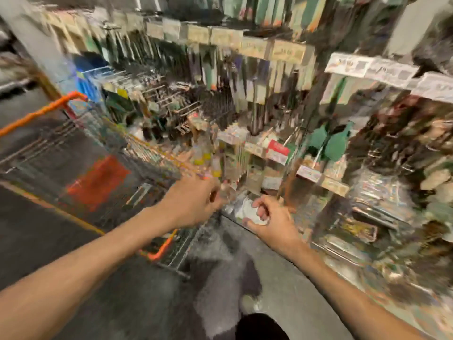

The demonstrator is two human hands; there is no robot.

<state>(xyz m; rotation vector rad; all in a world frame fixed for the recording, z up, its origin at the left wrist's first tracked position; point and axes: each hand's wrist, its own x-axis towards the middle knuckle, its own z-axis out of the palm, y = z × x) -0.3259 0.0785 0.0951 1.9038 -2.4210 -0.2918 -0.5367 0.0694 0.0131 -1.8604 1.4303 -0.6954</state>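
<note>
Item: white packet [252, 214], low against the shelf [321, 179], beside the cart [44, 111]. Right hand [272, 223] curls round it (probably light, crinkly, slippery; best gripped mid-body). Left hand [193, 202]: too blurred to tell its grasp.

Wire cart [44, 110] beside stocked shelves [289, 53]

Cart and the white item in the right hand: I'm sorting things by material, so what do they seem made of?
Cart: a thin grey wire grid with glints, so likely bare or plated metal. Its orange handle looks smooth, probably plastic-coated. White item, gripped by the right hand: matte white, perhaps plastic or paper packaging; the blur leaves it open.
</note>
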